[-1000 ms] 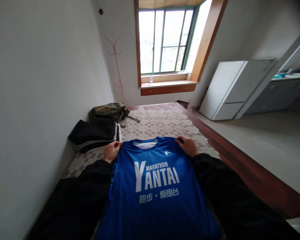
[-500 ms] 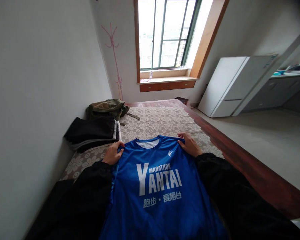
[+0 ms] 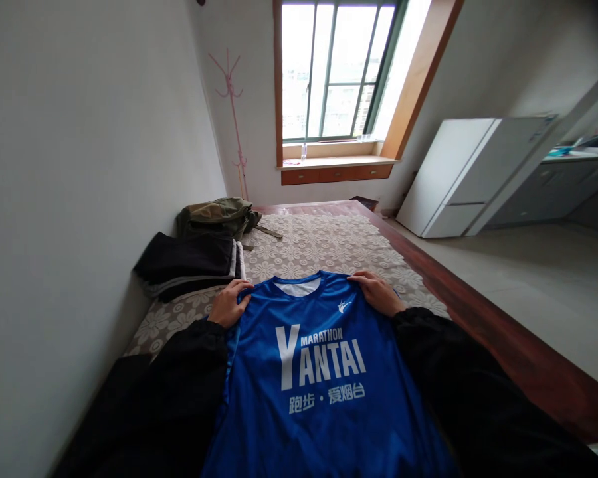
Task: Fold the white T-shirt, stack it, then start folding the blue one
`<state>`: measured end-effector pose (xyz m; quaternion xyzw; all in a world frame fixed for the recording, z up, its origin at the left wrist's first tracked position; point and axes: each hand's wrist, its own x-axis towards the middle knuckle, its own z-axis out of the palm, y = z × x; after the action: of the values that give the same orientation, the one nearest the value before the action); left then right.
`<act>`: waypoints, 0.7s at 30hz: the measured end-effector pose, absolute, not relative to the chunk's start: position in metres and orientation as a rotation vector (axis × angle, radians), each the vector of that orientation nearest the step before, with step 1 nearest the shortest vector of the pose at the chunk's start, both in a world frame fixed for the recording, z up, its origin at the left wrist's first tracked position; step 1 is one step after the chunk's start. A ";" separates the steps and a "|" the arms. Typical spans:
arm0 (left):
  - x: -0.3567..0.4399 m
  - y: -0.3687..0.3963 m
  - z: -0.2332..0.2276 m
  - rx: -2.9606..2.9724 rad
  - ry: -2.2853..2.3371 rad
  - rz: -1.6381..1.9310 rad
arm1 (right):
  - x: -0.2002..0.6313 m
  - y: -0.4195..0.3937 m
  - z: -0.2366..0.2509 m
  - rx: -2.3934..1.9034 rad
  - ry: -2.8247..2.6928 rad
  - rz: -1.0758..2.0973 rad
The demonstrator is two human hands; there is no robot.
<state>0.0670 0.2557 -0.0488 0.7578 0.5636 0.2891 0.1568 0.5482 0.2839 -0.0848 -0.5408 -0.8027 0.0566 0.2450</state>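
A blue T-shirt (image 3: 323, 378) printed with white "MARATHON YANTAI" lettering lies face up in front of me on a bed with a floral lace cover (image 3: 323, 245). My left hand (image 3: 230, 303) grips the shirt's left shoulder. My right hand (image 3: 379, 293) grips the right shoulder. Both arms wear black sleeves that cover the shirt's side edges.
Folded dark clothes (image 3: 187, 262) and an olive bag (image 3: 216, 216) lie on the bed by the left wall. The bed's dark wooden edge (image 3: 478, 318) runs along the right. Beyond it stand a white cabinet (image 3: 471, 176), a window sill (image 3: 336, 162) and a pink coat stand (image 3: 232, 126).
Both hands keep their hold on the shirt's shoulders. The fingers have flattened slightly on the fabric, and the view has shifted a little.
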 end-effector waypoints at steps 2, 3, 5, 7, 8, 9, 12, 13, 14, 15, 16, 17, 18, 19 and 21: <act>0.067 0.255 -0.048 2.147 1.727 0.810 | 0.549 0.283 -0.085 -1.506 -2.178 0.126; 0.067 0.255 -0.047 2.127 1.793 0.792 | 0.549 0.283 -0.085 -1.523 -2.172 0.112; 0.066 0.254 -0.047 2.093 1.894 0.751 | 0.550 0.283 -0.086 -1.555 -2.163 0.089; 0.064 0.253 -0.047 2.072 1.943 0.727 | 0.550 0.284 -0.087 -1.579 -2.152 0.071; 0.064 0.253 -0.046 2.070 1.949 0.722 | 0.550 0.284 -0.087 -1.582 -2.148 0.065; 0.063 0.253 -0.046 2.075 1.943 0.716 | 0.550 0.284 -0.087 -1.578 -2.143 0.058; 0.061 0.252 -0.045 2.132 1.861 0.712 | 0.549 0.283 -0.084 -1.514 -2.134 0.038; 0.060 0.252 -0.044 2.154 1.829 0.714 | 0.549 0.282 -0.082 -1.481 -2.136 0.036; 0.060 0.252 -0.044 2.167 1.809 0.715 | 0.548 0.282 -0.081 -1.448 -2.143 0.041; 0.060 0.252 -0.044 2.171 1.805 0.715 | 0.547 0.281 -0.080 -1.422 -2.157 0.055; 0.060 0.252 -0.044 2.167 1.812 0.715 | 0.546 0.281 -0.080 -1.407 -2.172 0.075; 0.060 0.251 -0.045 2.159 1.824 0.713 | 0.546 0.281 -0.080 -1.406 -2.186 0.100; 0.061 0.251 -0.045 2.150 1.838 0.712 | 0.545 0.281 -0.080 -1.413 -2.197 0.127; 0.061 0.251 -0.046 2.140 1.851 0.713 | 0.545 0.282 -0.081 -1.424 -2.203 0.151; 0.062 0.250 -0.047 2.125 1.868 0.716 | 0.546 0.283 -0.082 -1.443 -2.196 0.184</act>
<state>0.0617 0.2504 -0.0469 0.7236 0.6361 0.2438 0.1115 0.5455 0.2826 -0.0821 -0.5301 -0.8071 0.0675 0.2511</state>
